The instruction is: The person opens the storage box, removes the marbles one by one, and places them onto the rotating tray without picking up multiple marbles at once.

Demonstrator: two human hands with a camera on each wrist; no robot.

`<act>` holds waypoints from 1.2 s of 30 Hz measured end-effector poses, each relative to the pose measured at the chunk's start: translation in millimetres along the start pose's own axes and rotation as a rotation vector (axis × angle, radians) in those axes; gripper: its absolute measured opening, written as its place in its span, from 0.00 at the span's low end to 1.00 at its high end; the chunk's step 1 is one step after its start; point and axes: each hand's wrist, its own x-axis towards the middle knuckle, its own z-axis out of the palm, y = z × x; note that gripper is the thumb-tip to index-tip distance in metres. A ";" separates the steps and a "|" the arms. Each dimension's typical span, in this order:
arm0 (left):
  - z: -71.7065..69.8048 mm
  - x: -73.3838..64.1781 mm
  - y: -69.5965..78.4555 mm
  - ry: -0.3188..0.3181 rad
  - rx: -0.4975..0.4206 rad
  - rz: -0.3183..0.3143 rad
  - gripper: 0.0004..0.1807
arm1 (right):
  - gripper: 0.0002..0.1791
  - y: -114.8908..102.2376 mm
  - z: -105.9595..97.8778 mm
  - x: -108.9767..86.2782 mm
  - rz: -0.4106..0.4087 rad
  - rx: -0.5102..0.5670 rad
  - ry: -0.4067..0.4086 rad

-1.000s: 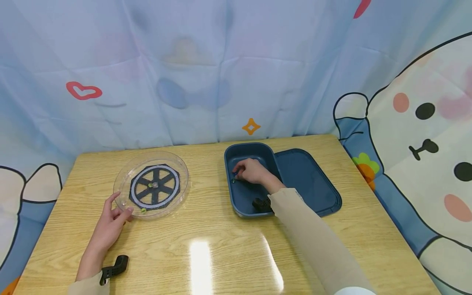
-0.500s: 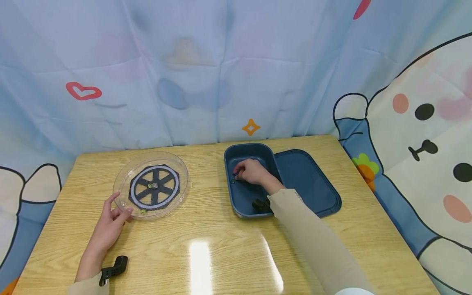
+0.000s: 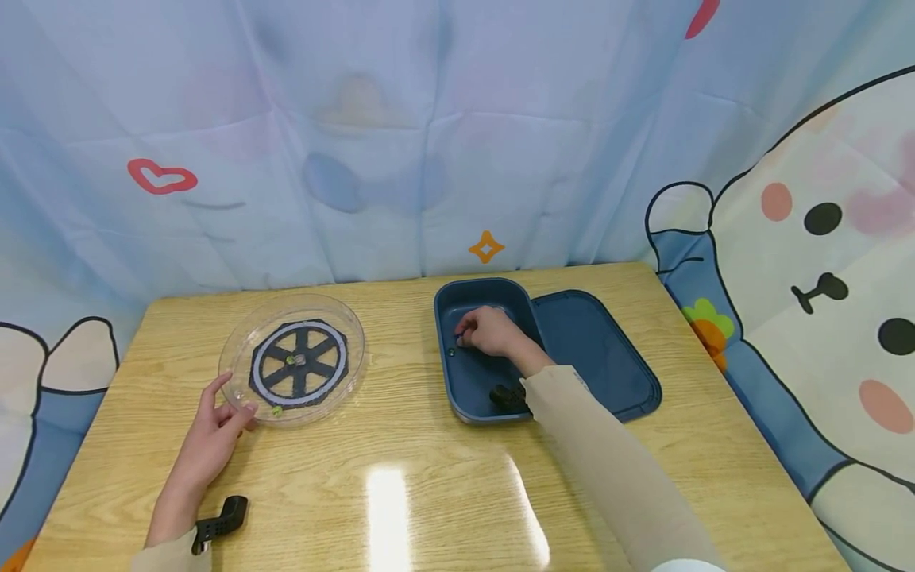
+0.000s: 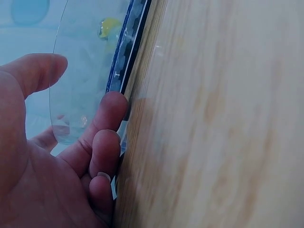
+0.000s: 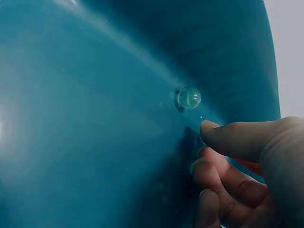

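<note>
Green marble (image 5: 191, 98) is lying beside the right hand (image 3: 488, 330), pinching something blue (image 3: 459, 338); left hand (image 3: 214, 433) is gripping a clear dish (image 3: 263, 319).

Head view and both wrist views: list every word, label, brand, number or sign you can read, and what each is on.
Readable words, brands, numbers or signs: none in any view.
Small pale marks by the cuff of the right sleeve: too small to read.
Curtain: printed pictures only, such as a heart and a star.
Clear dish, blue box, lid: no lettering visible.
</note>
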 end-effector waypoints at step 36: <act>1.1 -0.6 2.4 0.025 0.017 0.003 0.41 | 0.10 -35.3 -21.4 -18.8 -0.155 0.000 0.092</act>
